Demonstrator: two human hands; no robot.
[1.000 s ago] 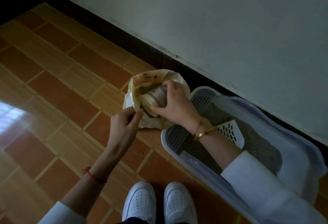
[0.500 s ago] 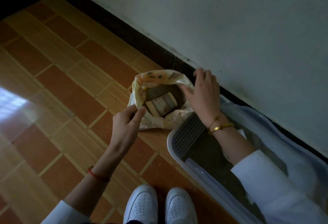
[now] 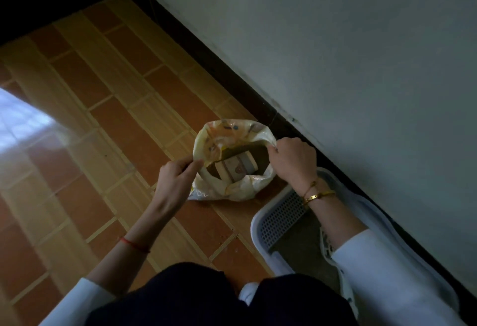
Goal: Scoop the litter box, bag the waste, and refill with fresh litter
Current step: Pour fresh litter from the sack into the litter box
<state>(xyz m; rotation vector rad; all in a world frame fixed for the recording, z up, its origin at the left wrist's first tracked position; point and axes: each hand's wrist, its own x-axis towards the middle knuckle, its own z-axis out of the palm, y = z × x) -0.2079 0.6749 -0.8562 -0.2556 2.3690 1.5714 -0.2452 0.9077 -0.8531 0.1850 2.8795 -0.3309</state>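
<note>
Bag (image 3: 233, 186) sits on the floor (image 3: 103, 124) just beside the litter box (image 3: 278, 220) at the wall. I see left hand (image 3: 175, 178) pinching the bag's near-left rim, right hand (image 3: 293, 162) gripping its right rim, mouth held open. A cup (image 3: 236, 168) lies on litter inside.

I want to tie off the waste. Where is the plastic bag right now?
In the head view, the plastic bag sits on the tiled floor mid-frame, left of the litter box, its rim pinched by the left hand and right hand.
</note>
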